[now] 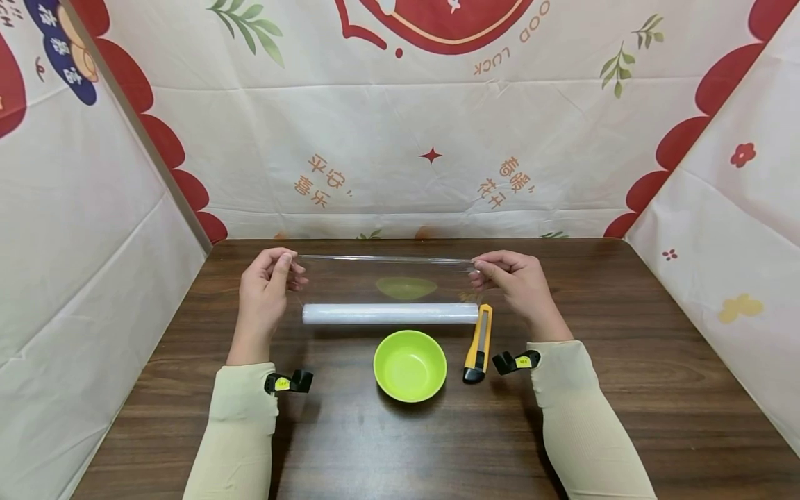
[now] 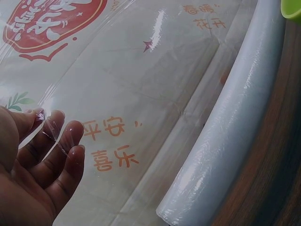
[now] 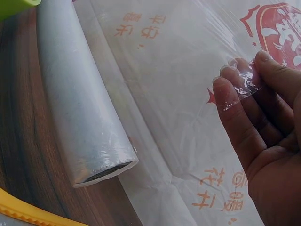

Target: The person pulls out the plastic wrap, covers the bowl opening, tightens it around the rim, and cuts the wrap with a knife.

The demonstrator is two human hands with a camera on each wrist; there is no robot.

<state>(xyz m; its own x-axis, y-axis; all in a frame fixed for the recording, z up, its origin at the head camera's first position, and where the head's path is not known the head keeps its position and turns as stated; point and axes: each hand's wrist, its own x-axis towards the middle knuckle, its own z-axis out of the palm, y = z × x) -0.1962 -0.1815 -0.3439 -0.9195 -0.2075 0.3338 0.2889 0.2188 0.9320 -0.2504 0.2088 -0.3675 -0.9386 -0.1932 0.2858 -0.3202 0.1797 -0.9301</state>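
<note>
A roll of cling film (image 1: 390, 314) lies crosswise on the table, with a clear sheet (image 1: 350, 278) drawn off its far side. My left hand (image 1: 267, 281) pinches the sheet's left corner between thumb and forefinger. At the opposite corner my right hand (image 1: 514, 281) pinches the film the same way. Between the hands the sheet's edge runs nearly straight. In the left wrist view the other fingers (image 2: 70, 155) are seen through or beside the film. Close in front of the roll stands a green bowl (image 1: 410, 366), its inside showing nothing in it.
A yellow utility knife (image 1: 478, 344) lies right of the bowl, its top near the roll's right end. The brown wooden table (image 1: 387, 451) meets a printed white cloth (image 1: 400, 153) at the back, and cloth walls rise on both sides.
</note>
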